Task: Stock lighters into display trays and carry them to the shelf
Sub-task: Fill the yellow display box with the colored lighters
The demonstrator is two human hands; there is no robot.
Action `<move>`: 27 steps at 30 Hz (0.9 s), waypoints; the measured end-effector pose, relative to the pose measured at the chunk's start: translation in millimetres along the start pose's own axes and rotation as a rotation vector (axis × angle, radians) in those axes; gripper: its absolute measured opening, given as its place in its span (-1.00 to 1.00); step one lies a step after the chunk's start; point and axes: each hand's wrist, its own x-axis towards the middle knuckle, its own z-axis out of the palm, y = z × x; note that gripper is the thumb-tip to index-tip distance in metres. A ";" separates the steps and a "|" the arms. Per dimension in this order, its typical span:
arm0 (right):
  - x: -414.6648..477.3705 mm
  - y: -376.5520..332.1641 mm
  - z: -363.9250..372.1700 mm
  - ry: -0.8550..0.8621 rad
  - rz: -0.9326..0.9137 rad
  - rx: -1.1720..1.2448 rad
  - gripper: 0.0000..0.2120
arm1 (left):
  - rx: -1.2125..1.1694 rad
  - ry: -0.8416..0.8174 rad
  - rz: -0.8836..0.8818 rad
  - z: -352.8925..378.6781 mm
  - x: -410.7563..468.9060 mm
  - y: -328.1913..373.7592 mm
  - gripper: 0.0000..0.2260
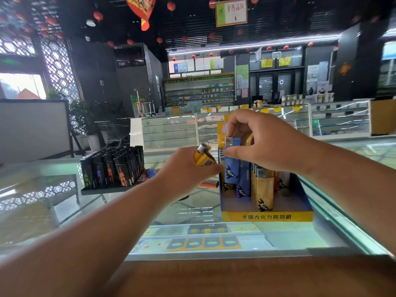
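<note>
Head view: left grip (pixel 188 168) grasps one yellow lighter (pixel 203 158), right grip (pixel 259 142) pinches one blue lighter (pixel 232 161).

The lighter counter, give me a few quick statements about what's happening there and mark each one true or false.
1. The left hand holds a yellow lighter. True.
2. The right hand is empty. False: it pinches a blue lighter above the yellow display tray.
3. The black lighters stand in a tray left of the yellow one. True.
4. The yellow display tray is completely full. False: its front rows have gaps.
</note>
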 end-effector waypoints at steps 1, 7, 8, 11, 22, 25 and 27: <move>0.1 -0.4 0.4 -0.017 -0.004 -0.006 -0.75 | -0.016 0.008 -0.015 3.0 -0.4 -2.2 -0.68; 1.3 0.6 -1.9 -0.123 0.020 -0.066 -0.74 | 0.016 -0.030 -0.027 12.9 -5.1 -12.8 -0.70; 0.6 0.6 -2.2 -0.135 0.025 -0.071 -0.75 | 0.013 -0.034 -0.026 13.4 -5.1 -13.2 -0.70; -0.9 -1.3 -2.2 -0.150 0.028 -0.091 -0.76 | 0.002 -0.044 -0.018 13.8 -7.0 -12.8 -0.70; -1.3 -8.6 -1.5 -0.190 0.036 -0.247 -0.81 | 0.031 -0.053 -0.004 8.1 -13.4 -8.1 -0.66; -1.5 -8.8 -4.2 -0.188 0.048 -0.280 -0.83 | -0.030 -0.071 -0.010 7.2 -12.9 -8.0 -0.67; -2.2 -9.3 -6.1 -0.186 0.067 -0.296 -0.83 | -0.053 -0.087 -0.013 5.5 -12.3 -8.3 -0.65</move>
